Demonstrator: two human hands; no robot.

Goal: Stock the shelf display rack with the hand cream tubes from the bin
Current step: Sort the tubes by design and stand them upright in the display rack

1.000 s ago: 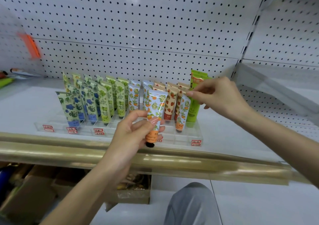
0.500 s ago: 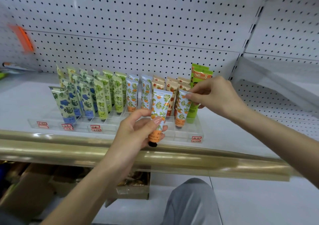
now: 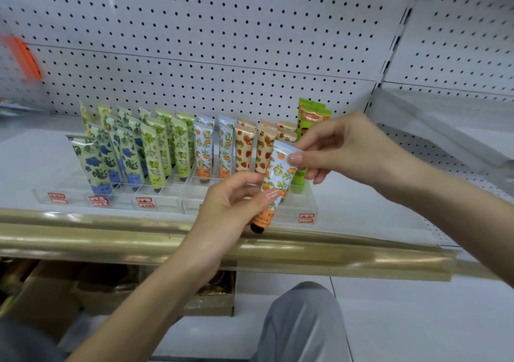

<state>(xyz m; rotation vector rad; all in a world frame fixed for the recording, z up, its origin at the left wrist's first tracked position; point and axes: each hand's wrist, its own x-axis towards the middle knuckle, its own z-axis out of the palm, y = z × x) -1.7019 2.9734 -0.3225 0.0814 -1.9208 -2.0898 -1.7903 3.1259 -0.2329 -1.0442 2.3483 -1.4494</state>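
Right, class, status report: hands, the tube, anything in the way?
Left hand grips tube low. Right hand pinches its top. Tube in front of rack, not slotted. Nothing blocking.

Red labels (image 3: 144, 203) on the rack (image 3: 292, 208) are unreadably blurred.

I read the left hand (image 3: 230, 203) raised on a bare forearm entering from lower left. Its thumb and forefinger pinch the lower half of a slim white plastic tube printed with oranges and green leaves (image 3: 278, 175). The remaining fingers appear curled behind it, though the palm hides them. The right hand (image 3: 342, 150) reaches in from the right on a bare forearm, back of the hand uppermost. Its thumb and forefinger pinch the tube's flat crimped top, and the other fingers curl loosely below.
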